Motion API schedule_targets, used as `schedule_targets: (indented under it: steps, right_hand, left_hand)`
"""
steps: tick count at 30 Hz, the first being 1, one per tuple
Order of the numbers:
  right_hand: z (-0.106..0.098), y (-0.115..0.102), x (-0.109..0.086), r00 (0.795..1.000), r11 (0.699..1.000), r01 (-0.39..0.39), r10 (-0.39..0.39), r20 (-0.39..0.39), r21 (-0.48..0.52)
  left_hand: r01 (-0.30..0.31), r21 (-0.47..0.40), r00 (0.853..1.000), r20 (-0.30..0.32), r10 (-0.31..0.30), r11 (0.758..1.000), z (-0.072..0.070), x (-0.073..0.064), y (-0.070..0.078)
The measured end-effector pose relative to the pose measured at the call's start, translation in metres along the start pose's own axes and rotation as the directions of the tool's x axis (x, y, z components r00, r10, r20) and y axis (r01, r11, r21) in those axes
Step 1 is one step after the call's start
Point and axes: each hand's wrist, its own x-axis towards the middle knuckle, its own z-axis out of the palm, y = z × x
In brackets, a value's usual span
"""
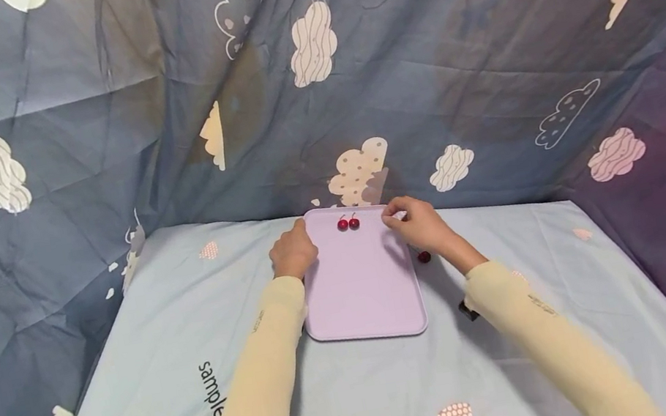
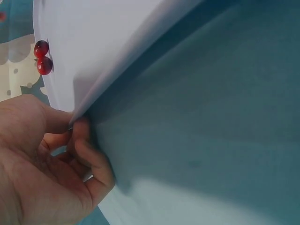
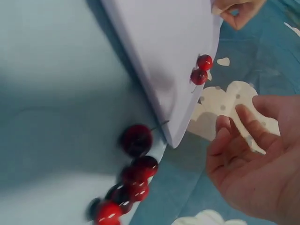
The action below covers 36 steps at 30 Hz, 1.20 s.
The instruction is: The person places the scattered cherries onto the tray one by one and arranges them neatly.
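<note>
A light purple rectangular tray (image 1: 363, 284) lies on the pale blue cloth. Two red cherries (image 1: 348, 223) with stems sit side by side on it by the far rim. My left hand (image 1: 294, 250) pinches the tray's left edge near the far corner, thumb above and fingers below in the left wrist view. Over the far right corner hovers my right hand (image 1: 413, 221), fingers loosely bent, thumb and fingertips apart with nothing between them. Beside the tray's right edge, several dark red cherries (image 3: 136, 140) form a row in the right wrist view; in the head view my right arm hides most of them.
The cloth-covered table (image 1: 151, 389) carries printed hearts and the word "sample". Dark blue fabric with cloud prints (image 1: 265, 123) hangs behind and at both sides, close to the tray's far edge. A small black object (image 1: 468, 310) shows under my right wrist.
</note>
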Motion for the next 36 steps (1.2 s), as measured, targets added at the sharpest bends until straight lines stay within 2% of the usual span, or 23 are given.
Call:
schedule_targets:
  steps: [5,8,11,16,20,25,36]
  right_hand:
    - [-0.01,0.021,-0.022,0.997,0.99,-0.082,0.083,-0.002,0.111]
    - [-0.014,0.032,-0.033,0.99,0.966,-0.14,0.137,0.03,0.216]
    - [-0.015,0.042,-0.043,0.983,0.945,-0.185,0.18,0.045,0.268]
    - [-0.011,0.059,-0.055,0.979,0.947,-0.198,0.202,0.012,0.251]
    - [-0.008,0.067,-0.062,0.978,0.943,-0.206,0.208,0.023,0.261]
    - [-0.005,0.07,-0.068,0.979,0.946,-0.204,0.197,0.049,0.252]
    - [0.0,0.075,-0.068,0.984,0.969,-0.181,0.179,0.026,0.171]
  left_hand:
    - [-0.005,-0.003,1.0,-0.006,0.004,1.0,0.001,0.0,-0.002]
    - [-0.003,-0.003,1.0,0.001,0.003,1.0,0.001,0.0,-0.003]
    - [-0.003,0.002,1.0,0.004,0.003,1.0,0.002,0.001,-0.003]
    - [-0.007,0.013,1.0,0.006,0.007,1.0,0.001,0.002,-0.003]
    - [-0.016,0.013,1.0,0.007,0.016,1.0,0.002,0.001,-0.004]
    - [-0.03,0.012,1.0,-0.001,0.03,0.999,0.0,0.001,-0.004]
    - [-0.015,-0.008,1.0,0.004,0.015,1.0,0.0,0.0,-0.003]
